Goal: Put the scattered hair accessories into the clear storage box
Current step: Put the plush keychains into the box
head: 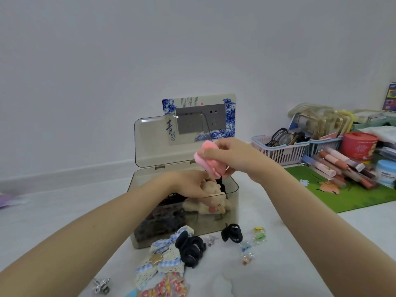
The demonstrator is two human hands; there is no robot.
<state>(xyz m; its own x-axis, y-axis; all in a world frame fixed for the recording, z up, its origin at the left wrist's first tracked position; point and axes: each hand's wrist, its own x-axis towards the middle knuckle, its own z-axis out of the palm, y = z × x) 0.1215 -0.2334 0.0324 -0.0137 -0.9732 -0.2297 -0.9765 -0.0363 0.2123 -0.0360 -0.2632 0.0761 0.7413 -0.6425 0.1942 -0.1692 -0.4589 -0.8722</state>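
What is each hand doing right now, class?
Left hand: inside the box, fingers on the plush clip; grip cannot be told.
Right hand: holds the pink clip.

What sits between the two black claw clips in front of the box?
A small clear purple clip lies between the large black claw clip and the smaller black claw clip, seen in the head view.

Readable text: only on the wall socket surround, frame centre.

Blue-and-white decorative panel (pixel 229 116) around the grey wall sockets (pixel 201 120): large dark brush character 青 at its lower left, seen through the clear lid (pixel 150 144); smaller characters beside it too blurred to read. Top strip has columns of fine print and a small red seal, illegible. Right side of frame: red round tin (pixel 359 145) and white-blue jar (pixel 386 172) carry print, too small to read.
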